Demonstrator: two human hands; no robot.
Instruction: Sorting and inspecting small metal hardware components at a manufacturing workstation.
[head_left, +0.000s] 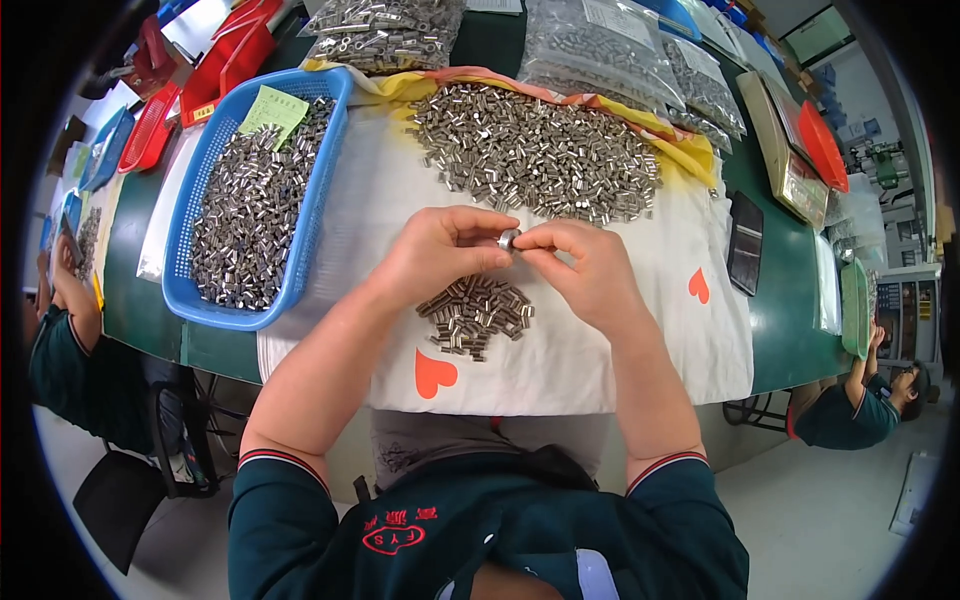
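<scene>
Above the white cloth, my left hand pinches a small, shiny metal ring between thumb and fingers. My right hand meets it from the other side, fingertips pressed together at the ring's edge; what they grip is too small to make out. Just below my hands lies a small pile of short metal cylinders. Beyond them spreads a much larger heap of similar metal cylinders, bordered at the back by a yellow and red cloth edge.
On the left stands a blue plastic basket of metal cylinders with a green paper slip. Clear bags of metal parts line the back. A dark flat case lies at right. Red trays and co-workers sit at both sides.
</scene>
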